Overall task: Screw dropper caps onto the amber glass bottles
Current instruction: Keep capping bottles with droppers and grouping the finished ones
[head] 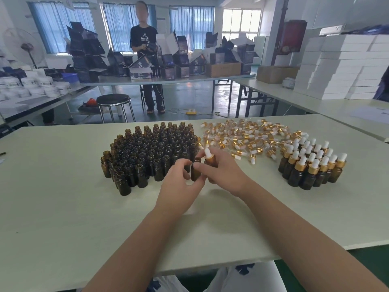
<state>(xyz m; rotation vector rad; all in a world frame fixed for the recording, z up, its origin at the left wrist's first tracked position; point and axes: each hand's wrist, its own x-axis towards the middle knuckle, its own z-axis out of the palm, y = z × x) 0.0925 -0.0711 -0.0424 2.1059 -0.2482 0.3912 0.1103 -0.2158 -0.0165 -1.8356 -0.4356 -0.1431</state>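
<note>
Right grip [221, 171] is curled round a capped bottle [211, 162], white bulb up. Its thumb reaches across to the open bottle [195, 173], which stands on the counter [63, 197] between your hands. Left grip [179, 184] has index and thumb hooked round that open bottle. It looks like a light pinch, but I can't confirm contact on the far side.

Risks:
- The two bottles are touching or nearly so. Twist or lift either one carelessly and it's glass on glass, or the open one tips.
- I can't tell whether the cap in your right grip is fully seated. If it isn't, it may work loose once the bottle is parked.
- The block of open bottles [151, 152] starts just beyond your left fingers. They're packed tight, so a knuckle into the front row could topple several.
- The loose dropper caps [242, 135] lie just behind your right hand, glass pipettes exposed. A dragged wrist could snap or scatter them. The far ones sit near the counter's back edge and could roll off.
- The capped group [311, 165] is dense. Dropping a bottle into the middle could knock its neighbours, so set it on the near side.

Room:
- Wide bare counter between your hands and the near edge.
- A bare lane between the open block and the capped group, under your right forearm. Use it for transfers.
- More bare counter left of the open block.
</note>
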